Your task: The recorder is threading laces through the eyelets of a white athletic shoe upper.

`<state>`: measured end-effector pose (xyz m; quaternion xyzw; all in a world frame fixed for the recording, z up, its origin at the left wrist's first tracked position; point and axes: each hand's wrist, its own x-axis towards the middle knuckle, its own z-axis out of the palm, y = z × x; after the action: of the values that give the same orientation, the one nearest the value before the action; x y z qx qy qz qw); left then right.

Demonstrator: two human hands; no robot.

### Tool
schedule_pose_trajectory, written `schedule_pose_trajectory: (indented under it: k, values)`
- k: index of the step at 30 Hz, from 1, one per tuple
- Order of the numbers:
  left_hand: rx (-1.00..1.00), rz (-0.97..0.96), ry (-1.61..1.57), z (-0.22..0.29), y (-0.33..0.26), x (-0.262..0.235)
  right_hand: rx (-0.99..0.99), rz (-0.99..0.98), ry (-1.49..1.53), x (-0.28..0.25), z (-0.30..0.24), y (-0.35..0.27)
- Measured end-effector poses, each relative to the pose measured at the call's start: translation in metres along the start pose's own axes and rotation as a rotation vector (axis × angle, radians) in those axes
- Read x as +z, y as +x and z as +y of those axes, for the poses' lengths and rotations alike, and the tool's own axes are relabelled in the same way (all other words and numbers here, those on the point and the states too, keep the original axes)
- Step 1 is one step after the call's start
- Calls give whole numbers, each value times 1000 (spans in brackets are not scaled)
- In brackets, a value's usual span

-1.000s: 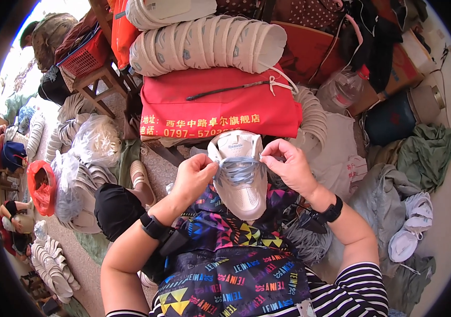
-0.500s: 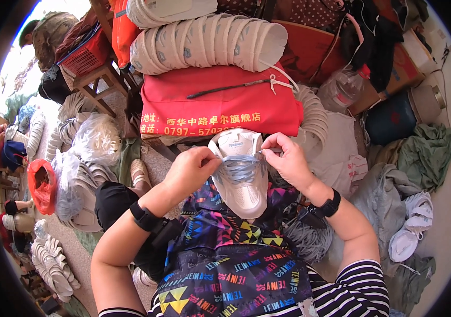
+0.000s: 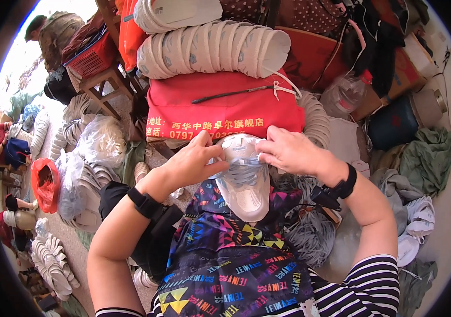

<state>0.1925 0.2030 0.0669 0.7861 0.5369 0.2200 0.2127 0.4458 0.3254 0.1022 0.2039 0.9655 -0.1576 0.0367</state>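
Note:
A white shoe upper (image 3: 247, 200) with pale blue-grey laces (image 3: 246, 173) stands toe toward me, against the patterned apron on my lap. My left hand (image 3: 195, 160) is closed at the upper's left edge, its thumb and fingers pinching near the lace rows. My right hand (image 3: 290, 152) grips the opposite edge beside the tongue (image 3: 236, 143), fingers bent over the rim. The fingers hide whatever lace ends may lie under them. Just beyond the hands is a red cloth (image 3: 220, 108) with a thin dark rod (image 3: 231, 94) tied with white cord.
Nested shoe uppers (image 3: 209, 53) lie across the red cloth's far side. A grey lace bundle (image 3: 310, 238) is by my right forearm. Bagged shoe parts (image 3: 101, 140) and a red plastic bag (image 3: 45, 185) sit on the left. A blue metal cylinder (image 3: 400, 124) lies at right.
My hands have gone from pinching at the lace sides to gripping the upper's edges, the right hand turned more over it. The upper tips slightly, and its tongue top shows less.

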Motion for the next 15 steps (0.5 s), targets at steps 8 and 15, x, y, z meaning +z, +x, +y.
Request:
schedule_pose_trajectory:
  k: [8,15]
  values:
    - [-246,156,-325,-7,7,36,-25,68,167,23,10,23]
    - [-259,487,-413,8,14,47,150,416,499,37,-3,44]
